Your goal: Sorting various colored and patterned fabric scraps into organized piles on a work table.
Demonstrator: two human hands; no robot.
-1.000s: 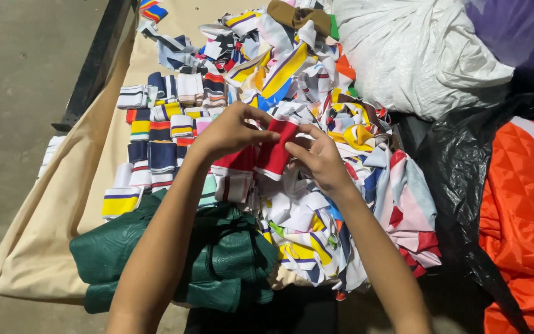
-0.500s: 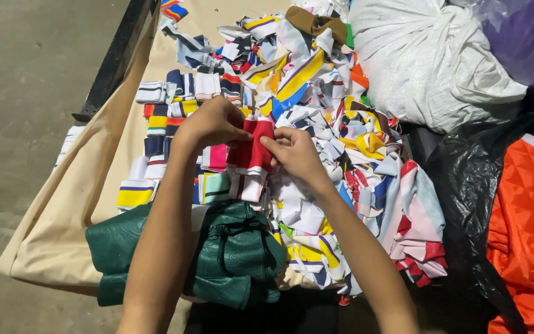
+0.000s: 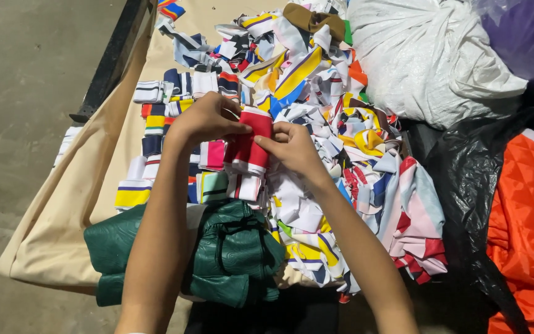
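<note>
Both my hands are up over the sorting pile. My left hand (image 3: 202, 120) and my right hand (image 3: 292, 145) meet on a small red knitted fabric strip with white edge bands (image 3: 251, 145). Left fingers are pinched closed on its upper left edge; right fingers are closed against its right side, thumb pressing the front. The strip hangs upright between them, lower white band pointing down toward me.

It sits just above a row of folded striped fabric strips in pink, green and white (image 3: 214, 167), which lie flat on the beige canvas sheet (image 3: 63, 229). More folded strips in navy, white, yellow and red (image 3: 156, 111) are lined in a neat column to the left of my left hand.

To the right of my right hand, a loose heap of mixed multicoloured fabric scraps (image 3: 341, 124) spreads from the far end of the sheet down past my right forearm.

Under my left forearm, a bundle of dark green textured fabric (image 3: 236, 253) rests at the near edge of the canvas.

Far right: a knotted white plastic sack (image 3: 428, 55), crumpled black plastic sheeting (image 3: 465, 179) and quilted orange cloth (image 3: 526, 216). Grey concrete floor (image 3: 26, 93) to the left, beyond a black metal bar (image 3: 112, 62).
</note>
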